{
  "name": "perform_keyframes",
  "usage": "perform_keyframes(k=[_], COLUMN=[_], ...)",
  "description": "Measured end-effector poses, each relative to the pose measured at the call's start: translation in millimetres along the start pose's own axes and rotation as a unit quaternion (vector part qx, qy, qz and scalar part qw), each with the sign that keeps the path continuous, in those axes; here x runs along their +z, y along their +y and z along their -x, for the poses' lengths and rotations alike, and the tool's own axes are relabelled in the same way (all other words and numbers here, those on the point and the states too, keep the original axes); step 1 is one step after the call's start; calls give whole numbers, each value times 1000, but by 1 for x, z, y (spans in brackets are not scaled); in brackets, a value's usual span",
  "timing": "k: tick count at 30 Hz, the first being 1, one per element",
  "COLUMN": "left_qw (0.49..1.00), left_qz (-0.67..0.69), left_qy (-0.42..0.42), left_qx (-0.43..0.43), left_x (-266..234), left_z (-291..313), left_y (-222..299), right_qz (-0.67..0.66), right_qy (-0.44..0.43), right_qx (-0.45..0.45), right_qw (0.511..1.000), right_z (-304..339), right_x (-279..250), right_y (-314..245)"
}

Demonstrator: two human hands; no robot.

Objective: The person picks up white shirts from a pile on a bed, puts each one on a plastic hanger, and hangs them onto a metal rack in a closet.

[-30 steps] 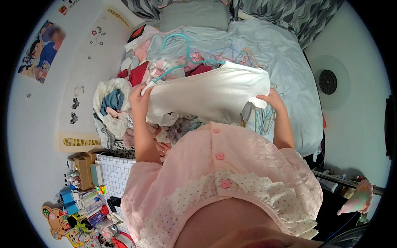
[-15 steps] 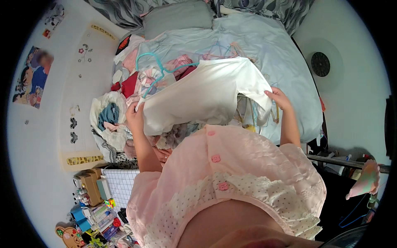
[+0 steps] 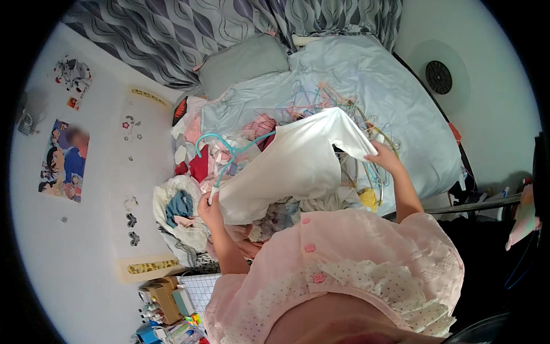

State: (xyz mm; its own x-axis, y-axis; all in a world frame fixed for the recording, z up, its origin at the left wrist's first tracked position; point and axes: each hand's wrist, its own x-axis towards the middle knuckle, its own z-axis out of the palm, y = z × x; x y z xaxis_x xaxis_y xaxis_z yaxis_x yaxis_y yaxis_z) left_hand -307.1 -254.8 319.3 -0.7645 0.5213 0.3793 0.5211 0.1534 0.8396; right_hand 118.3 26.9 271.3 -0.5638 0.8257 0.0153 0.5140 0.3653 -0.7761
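Note:
A white long-sleeved top [image 3: 286, 160] is stretched sideways between my two hands. A turquoise clothes hanger [image 3: 234, 151] sits inside it, its hook pointing left and out of the neck opening. My left hand [image 3: 210, 207] is closed on the top's near shoulder, at the lower end of the hanger. With closed fingers, my right hand [image 3: 382, 155] grips the end of the sleeve [image 3: 352, 140] and pulls it out to the right. The hanger's far arm runs into the fabric, where its end is hidden.
A heap of clothes [image 3: 200, 166] lies on the bed's left side, spreading beneath the top. Several tangled hangers [image 3: 326, 94] lie beyond and right of it. A grey pillow [image 3: 243, 66] rests at the bed's head. A metal rail [image 3: 475, 204] stands at the right.
My view has tilted and shifted, showing more curtain. The sleeve in my right hand is drawn out straighter, where before it hung down below the hand. Both hands keep their hold.

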Motion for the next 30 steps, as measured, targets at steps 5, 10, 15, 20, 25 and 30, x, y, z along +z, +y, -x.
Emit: perform_keyframes(k=[5, 10, 15, 20, 25, 30], left_qw=[998, 999, 998, 999, 999, 999], left_qz=[2, -4, 16, 37, 34, 24], left_qy=[-30, -31, -46, -30, -19, -40], left_qx=[50, 31, 28, 4, -10, -20], left_x=[-21, -37, -36, -37, -41, -46], left_z=[-12, -18, -24, -25, -26, -30], left_y=[2, -15, -23, -40, -50, -68], right_qz=[68, -18, -52, -38, 52, 22], right_qy=[-84, 53, 185, 193, 265, 456], right_qx=[97, 133, 179, 217, 316, 338], right_qw=[989, 990, 965, 956, 910, 823], right_z=[-1, 24, 56, 71, 81, 90], right_x=[62, 97, 124, 122, 113, 111], right_y=[76, 90, 156, 161, 184, 203])
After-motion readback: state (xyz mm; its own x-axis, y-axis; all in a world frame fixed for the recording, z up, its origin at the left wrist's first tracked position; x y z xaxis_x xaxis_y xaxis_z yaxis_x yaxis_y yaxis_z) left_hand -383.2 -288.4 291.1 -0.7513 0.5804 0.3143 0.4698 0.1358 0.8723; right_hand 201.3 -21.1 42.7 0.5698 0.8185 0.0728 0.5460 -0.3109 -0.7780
